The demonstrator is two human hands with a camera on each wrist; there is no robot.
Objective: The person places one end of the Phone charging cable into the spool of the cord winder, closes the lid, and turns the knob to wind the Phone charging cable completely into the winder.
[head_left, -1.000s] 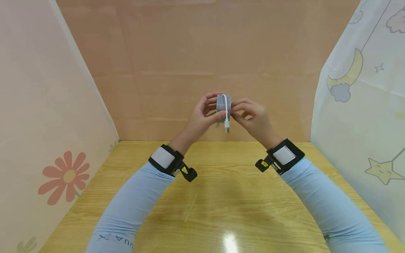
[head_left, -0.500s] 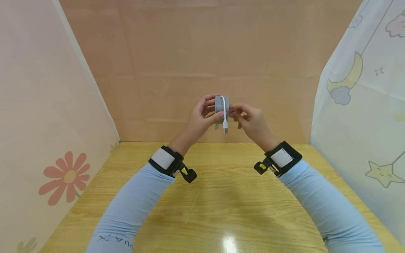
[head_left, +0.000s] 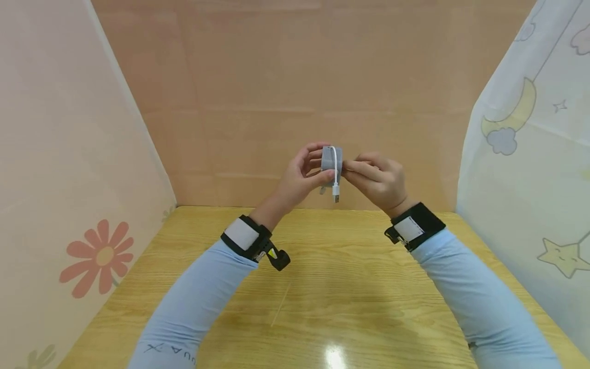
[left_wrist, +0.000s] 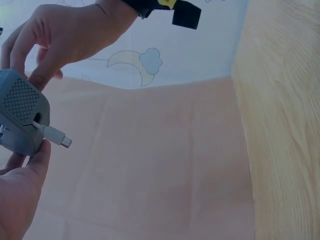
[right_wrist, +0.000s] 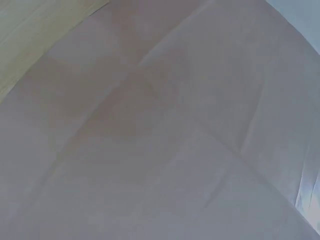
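Observation:
A small grey box-shaped device point(head_left: 331, 159) with a perforated face point(left_wrist: 20, 117) is held up in the air above the far end of the table. A short white cable point(head_left: 335, 171) loops over it and ends in a plug point(left_wrist: 64, 141) that hangs free. My left hand point(head_left: 301, 174) grips the device from the left, thumb underneath. My right hand point(head_left: 378, 179) pinches its right side with the fingertips point(left_wrist: 40, 75). The right wrist view shows only the backdrop.
A light wooden table point(head_left: 322, 287) lies below the arms. A peach backdrop point(head_left: 276, 92) closes the far side, a flower-print sheet point(head_left: 69, 205) the left, and a moon-and-star print curtain point(head_left: 530, 154) the right.
Both hands and the device have shifted slightly to the right and down. The right hand has rolled over so its back faces up, fingers still on the device.

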